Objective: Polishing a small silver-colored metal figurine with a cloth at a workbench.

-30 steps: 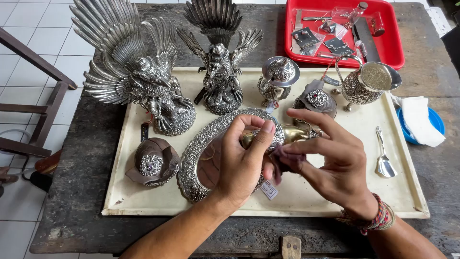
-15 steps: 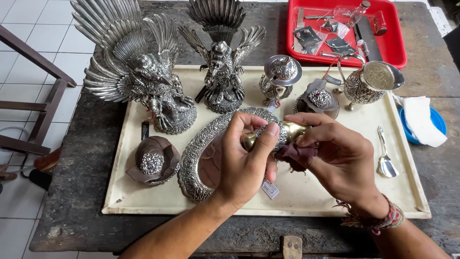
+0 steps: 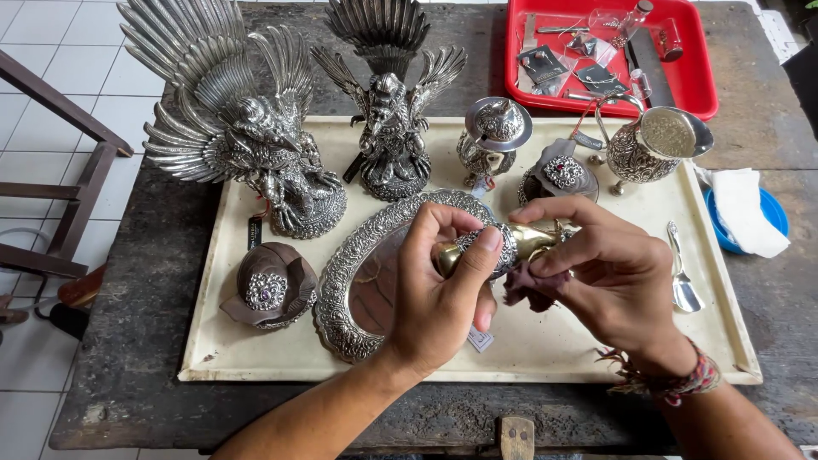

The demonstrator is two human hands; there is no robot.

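A small brass-coloured piece with a silver filigree band is held above the middle of the cream tray, between both hands. The left hand wraps round its banded end, fingers curled closed on it, thumb pressed along the top. The right hand closes over the other end, its fingers pinching a dark maroon cloth against the underside of the piece. A woven bracelet sits on the right wrist.

Just under the left hand lies an oval silver dish with an embossed rim, flat on the tray; a small tag lies beside it. To the left of the dish rests a brown shell-like box with a silver rosette. A like box stands behind the hands, near a lidded silver pot. At the tray's back stand two winged silver figures, a large one on the left and a smaller one at the centre. A silver jug stands at the right rear corner, and a spoon lies along the right side, just beside the right hand.

The tray sits on a dark, worn wooden worktop. Behind it is a red tray holding small packets and a vial. At the right edge a white cloth lies on a blue lid. A wooden frame stands over the tiled floor at left.
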